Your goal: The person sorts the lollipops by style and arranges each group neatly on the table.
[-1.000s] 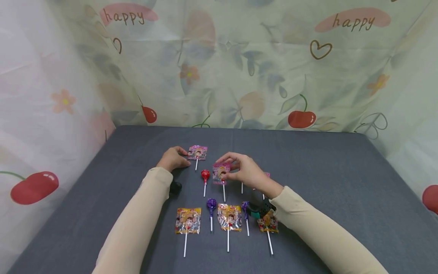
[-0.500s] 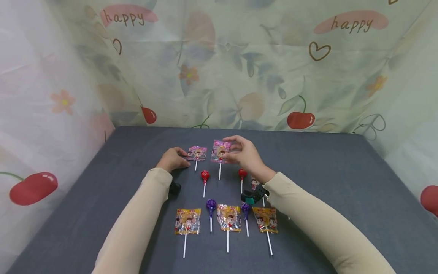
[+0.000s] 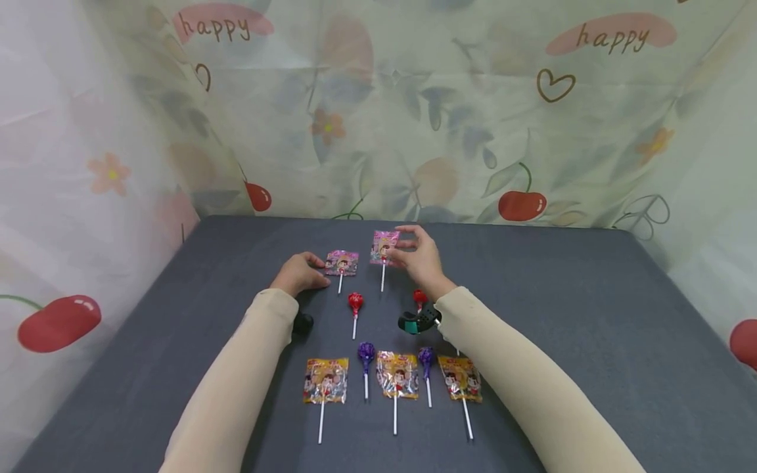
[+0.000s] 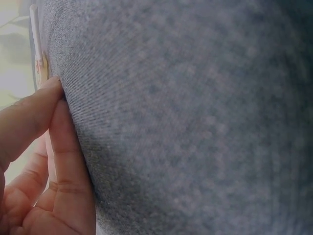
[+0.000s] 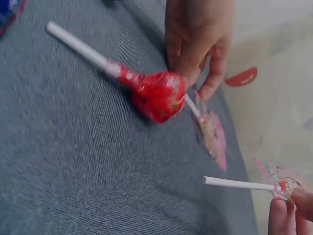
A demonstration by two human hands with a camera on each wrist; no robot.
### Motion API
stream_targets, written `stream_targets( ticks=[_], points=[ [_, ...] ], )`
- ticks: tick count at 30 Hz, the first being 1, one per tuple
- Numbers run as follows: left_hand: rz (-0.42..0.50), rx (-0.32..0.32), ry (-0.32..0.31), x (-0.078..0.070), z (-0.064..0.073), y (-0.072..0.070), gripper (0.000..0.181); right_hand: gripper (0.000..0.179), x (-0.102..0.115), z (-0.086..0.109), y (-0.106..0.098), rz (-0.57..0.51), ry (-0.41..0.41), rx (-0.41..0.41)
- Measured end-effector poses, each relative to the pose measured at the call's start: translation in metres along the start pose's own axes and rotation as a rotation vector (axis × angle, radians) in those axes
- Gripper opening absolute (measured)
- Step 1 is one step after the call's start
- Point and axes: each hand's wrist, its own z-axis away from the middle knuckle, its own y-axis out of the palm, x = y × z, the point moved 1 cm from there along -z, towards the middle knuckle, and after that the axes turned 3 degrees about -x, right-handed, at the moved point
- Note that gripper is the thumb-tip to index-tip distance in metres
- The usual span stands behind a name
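Note:
My right hand (image 3: 421,259) pinches a pink-wrapped flat lollipop (image 3: 383,246) by the right side of its wrapper, thumb in front, at the far middle of the table. In the right wrist view its white stick points away from the fingers. My left hand (image 3: 299,274) rests on the table, fingers loosely bent, its fingertips at the left edge of another pink-wrapped lollipop (image 3: 342,263). In the left wrist view the left fingertips touch the grey cloth. A red ball lollipop (image 3: 355,302) lies nearer; a second red one (image 3: 420,297) is partly hidden by the right wrist's band.
Nearest me, yellow-wrapped lollipops (image 3: 326,380) and purple ball lollipops (image 3: 366,355) alternate in a row, sticks toward me. The right forearm covers part of the table's right side. A printed curtain (image 3: 378,131) stands behind the dark table (image 3: 568,282).
My right hand has carried the pink-wrapped lollipop away from me, from beside the red lollipop to the far side, right of the other pink one. The left hand has stayed put.

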Motion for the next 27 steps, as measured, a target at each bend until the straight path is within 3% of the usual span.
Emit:
stream_targets(
  ticks=[12, 18, 27],
  points=[
    [-0.021, -0.003, 0.008, 0.001, 0.000, 0.002, 0.037, 0.051, -0.027, -0.010, 0.022, 0.088, 0.012, -0.102],
    [-0.020, -0.003, -0.006, -0.001, -0.001, 0.003, 0.037, 0.047, -0.031, -0.011, 0.027, 0.135, 0.009, -0.079],
    [-0.012, -0.005, -0.009, 0.000, -0.004, 0.000, 0.038, 0.026, -0.031, -0.011, 0.031, 0.273, -0.036, -0.046]
  ],
)
